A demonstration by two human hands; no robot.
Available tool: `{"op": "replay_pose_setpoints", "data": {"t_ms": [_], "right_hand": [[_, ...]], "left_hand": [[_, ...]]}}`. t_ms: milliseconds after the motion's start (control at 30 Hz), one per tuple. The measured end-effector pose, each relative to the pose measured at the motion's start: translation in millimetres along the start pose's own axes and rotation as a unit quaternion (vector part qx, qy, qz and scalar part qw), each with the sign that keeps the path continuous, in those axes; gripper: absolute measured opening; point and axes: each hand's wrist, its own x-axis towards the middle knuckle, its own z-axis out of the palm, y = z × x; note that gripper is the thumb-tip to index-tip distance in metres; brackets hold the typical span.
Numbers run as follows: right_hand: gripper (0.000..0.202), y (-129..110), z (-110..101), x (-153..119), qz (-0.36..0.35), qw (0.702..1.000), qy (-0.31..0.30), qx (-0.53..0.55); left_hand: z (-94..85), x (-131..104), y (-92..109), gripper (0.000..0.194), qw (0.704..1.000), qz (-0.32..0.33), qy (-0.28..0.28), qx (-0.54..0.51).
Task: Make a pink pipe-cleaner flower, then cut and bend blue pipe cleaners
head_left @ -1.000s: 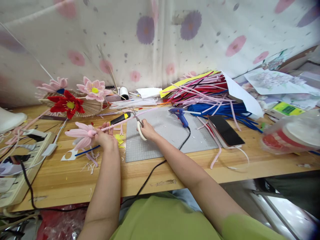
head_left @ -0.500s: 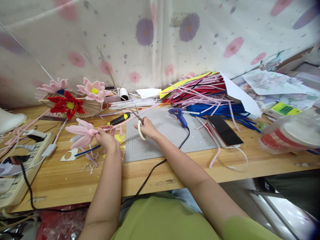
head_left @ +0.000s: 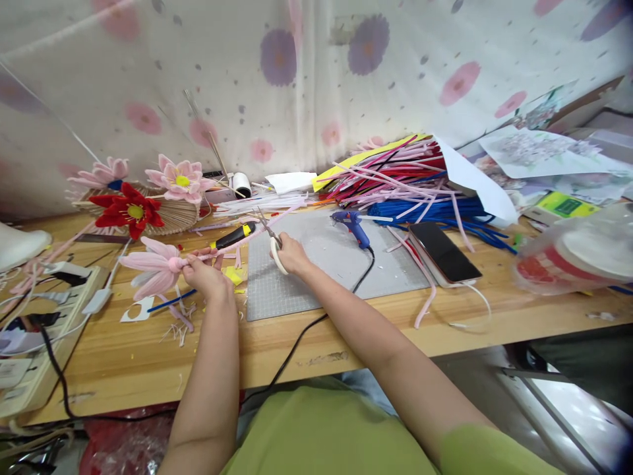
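Note:
My left hand is closed around the stem of a pink pipe-cleaner flower, just behind its petals. The petals point left, and the long pink stem runs off to the upper right. In my right hand is a pair of scissors with pale handles, its blades parted and pointing up and left beside the stem. Whether the blades touch the stem I cannot tell. A black and yellow utility knife lies behind my left hand.
A grey cutting mat carries a blue glue gun with a black cord. Behind lie bundled pipe cleaners. Right are a phone and a bagged cup. Finished flowers and a power strip stand left.
My left hand and the flower have shifted slightly left in the view. The scissors stay close to the stem, blades still parted. The whole scene has moved a little with my head.

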Motion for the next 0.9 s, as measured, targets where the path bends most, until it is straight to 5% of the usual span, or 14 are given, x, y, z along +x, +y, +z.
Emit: {"op": "replay_pose_setpoints", "data": {"t_ms": [567,900], "right_hand": [[0.024,2.4,0.5,-5.3,-0.043,0.997,-0.014,0.055],[0.029,19.3,-11.0,3.8,-0.081,0.936,-0.167,0.299]], "left_hand": [[2.7,9.8,7.1,0.011,0.995,-0.073,0.066,-0.031],[1.7,7.8,4.0,0.009,0.998,-0.062,0.032,-0.005]]}}
